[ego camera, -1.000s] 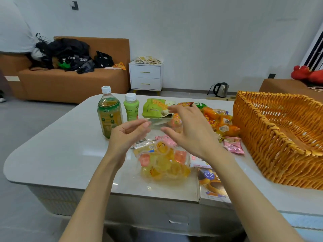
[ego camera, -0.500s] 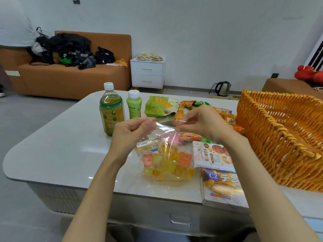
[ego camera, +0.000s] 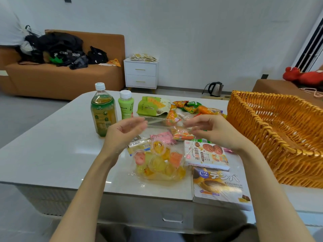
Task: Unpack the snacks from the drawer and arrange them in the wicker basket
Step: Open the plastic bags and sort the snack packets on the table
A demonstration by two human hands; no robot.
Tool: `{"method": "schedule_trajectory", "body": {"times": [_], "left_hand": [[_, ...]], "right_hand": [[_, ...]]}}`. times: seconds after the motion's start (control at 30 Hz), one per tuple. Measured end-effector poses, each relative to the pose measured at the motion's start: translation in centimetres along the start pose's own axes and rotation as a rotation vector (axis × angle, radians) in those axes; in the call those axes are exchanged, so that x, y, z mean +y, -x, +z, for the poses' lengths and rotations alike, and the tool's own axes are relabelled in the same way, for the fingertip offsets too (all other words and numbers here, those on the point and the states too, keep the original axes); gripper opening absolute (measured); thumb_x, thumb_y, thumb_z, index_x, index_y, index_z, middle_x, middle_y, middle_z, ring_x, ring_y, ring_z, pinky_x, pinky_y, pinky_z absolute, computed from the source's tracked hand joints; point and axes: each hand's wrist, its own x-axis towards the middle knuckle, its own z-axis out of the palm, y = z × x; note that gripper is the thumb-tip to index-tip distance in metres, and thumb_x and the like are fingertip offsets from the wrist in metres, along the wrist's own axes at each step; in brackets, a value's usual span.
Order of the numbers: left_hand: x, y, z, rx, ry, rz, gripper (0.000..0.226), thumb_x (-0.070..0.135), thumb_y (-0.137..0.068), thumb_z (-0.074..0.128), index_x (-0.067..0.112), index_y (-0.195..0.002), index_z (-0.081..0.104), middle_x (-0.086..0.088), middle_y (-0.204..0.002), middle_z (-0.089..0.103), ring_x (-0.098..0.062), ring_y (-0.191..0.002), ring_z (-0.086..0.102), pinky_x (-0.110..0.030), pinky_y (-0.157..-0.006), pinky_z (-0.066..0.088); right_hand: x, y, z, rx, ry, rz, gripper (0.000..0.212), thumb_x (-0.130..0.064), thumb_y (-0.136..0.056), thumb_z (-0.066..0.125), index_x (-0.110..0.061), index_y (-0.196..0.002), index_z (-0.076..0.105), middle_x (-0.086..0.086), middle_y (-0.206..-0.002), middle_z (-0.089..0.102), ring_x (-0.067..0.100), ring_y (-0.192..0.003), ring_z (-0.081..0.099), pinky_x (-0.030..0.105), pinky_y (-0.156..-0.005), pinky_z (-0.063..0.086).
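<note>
L hand [ego camera: 125,132] & R hand [ego camera: 214,132] pinch jelly bag [ego camera: 160,163] top, fingers curled; wicker basket [ego camera: 248,110] looks empty; snacks [ego camera: 185,105], 2 bottles [ego camera: 103,110] left on table [ego camera: 52,145].

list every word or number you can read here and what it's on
"C2": white on a blue patch, top left of the near box.
"デンバ": large white letters on the same box.
"曲奇": on the cookie box; its other print is too small.
Tall bottle, short green bottle, green pouch: labels blurred, unreadable.
Clear bag: no readable print.
</note>
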Motion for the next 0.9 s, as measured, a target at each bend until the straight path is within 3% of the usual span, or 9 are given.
{"method": "schedule_trajectory", "body": {"times": [0.03, 0.1, 0.2, 0.3, 0.4, 0.53, 0.6, 0.73, 0.9], "left_hand": [[0.1, 0.0, 0.4, -0.011, -0.007, -0.012, 0.041, 0.032, -0.064, 0.077, 0.020, -0.103, 0.071, 0.009, -0.095, 0.075, -0.003, -0.092, 0.068, -0.014, -0.076, 0.054], [0.2, 0.0, 1.0, 0.009, -0.023, -0.025, 0.052, 0.026, -0.057, 0.084, 0.020, -0.106, 0.067, 0.009, -0.090, 0.075, -0.010, -0.085, 0.070, -0.016, -0.068, 0.055], [-0.2, -0.1, 1.8, 0.088, -0.033, -0.022, 0.055, 0.021, -0.059, 0.088, 0.017, -0.108, 0.063, 0.006, -0.086, 0.076, -0.028, -0.082, 0.067, -0.031, -0.077, 0.058], [-0.2, -0.3, 2.3, 0.167, 0.000, -0.009, 0.040, 0.017, -0.062, 0.088, 0.015, -0.095, 0.067, 0.003, -0.076, 0.075, -0.011, -0.074, 0.070, -0.021, -0.066, 0.056], [-0.2, -0.7, 2.0, 0.170, -0.009, 0.003, 0.027, 0.016, -0.066, 0.086, 0.021, -0.086, 0.069, 0.004, -0.072, 0.074, 0.000, -0.066, 0.068, -0.010, -0.057, 0.049], [-0.2, -1.0, 0.6, 0.067, -0.024, -0.033, 0.022, 0.020, -0.081, 0.075, 0.017, -0.102, 0.070, 0.008, -0.075, 0.074, 0.005, -0.076, 0.067, -0.002, -0.057, 0.044], [-0.1, -0.8, -0.1, -0.038, -0.048, -0.021, 0.023, 0.023, -0.091, 0.063, 0.012, -0.110, 0.069, 0.015, -0.089, 0.074, 0.007, -0.088, 0.066, -0.002, -0.064, 0.044], [-0.6, -0.3, -1.0, -0.171, -0.010, -0.071, 0.029, 0.033, -0.100, 0.042, 0.025, -0.110, 0.068, 0.015, -0.113, 0.070, 0.005, -0.105, 0.062, -0.006, -0.074, 0.047], [-0.7, -0.3, -1.2, -0.124, 0.266, -0.142, 0.029, 0.028, -0.094, 0.048, 0.017, -0.116, 0.063, 0.004, -0.112, 0.072, -0.012, -0.104, 0.067, -0.016, -0.077, 0.054]], "right_hand": [[-0.4, 0.0, 0.5, 0.044, 0.059, 0.014, 0.016, -0.024, -0.086, 0.070, -0.023, -0.101, 0.068, -0.016, -0.104, 0.069, 0.001, -0.098, 0.066, 0.027, -0.083, 0.057], [-1.4, -0.6, 2.2, 0.165, 0.218, 0.034, 0.031, -0.052, -0.076, 0.071, -0.028, -0.092, 0.061, -0.017, -0.100, 0.066, 0.001, -0.096, 0.062, 0.033, -0.084, 0.053], [-2.6, -1.8, 4.6, 0.287, 0.494, 0.020, 0.045, -0.067, -0.073, 0.065, -0.029, -0.093, 0.053, -0.012, -0.089, 0.068, 0.010, -0.086, 0.062, 0.035, -0.073, 0.054], [-2.8, -2.3, 5.4, 0.376, 0.607, -0.010, 0.042, -0.070, -0.073, 0.065, -0.033, -0.092, 0.063, -0.011, -0.078, 0.070, 0.009, -0.078, 0.064, 0.030, -0.067, 0.054], [-2.4, -2.3, 5.3, 0.347, 0.543, -0.026, 0.029, -0.057, -0.076, 0.072, -0.028, -0.080, 0.072, -0.014, -0.072, 0.068, 0.003, -0.072, 0.063, 0.026, -0.060, 0.052], [-0.7, -1.8, 3.1, 0.203, 0.156, -0.015, 0.009, -0.019, -0.077, 0.080, -0.018, -0.086, 0.077, -0.007, -0.080, 0.074, 0.006, -0.079, 0.071, 0.027, -0.074, 0.059], [-0.1, -1.2, 1.6, 0.127, -0.032, -0.012, 0.016, -0.005, -0.078, 0.076, -0.011, -0.093, 0.076, 0.000, -0.086, 0.076, 0.009, -0.083, 0.072, 0.022, -0.077, 0.058], [0.5, -0.4, 0.5, 0.022, -0.173, -0.062, 0.028, 0.003, -0.083, 0.067, -0.001, -0.111, 0.069, 0.008, -0.099, 0.075, 0.012, -0.092, 0.072, 0.017, -0.078, 0.055], [0.9, 0.4, -0.4, -0.095, -0.268, -0.044, 0.038, 0.010, -0.088, 0.057, -0.009, -0.119, 0.065, -0.001, -0.110, 0.073, 0.011, -0.106, 0.067, 0.019, -0.086, 0.054]]}}
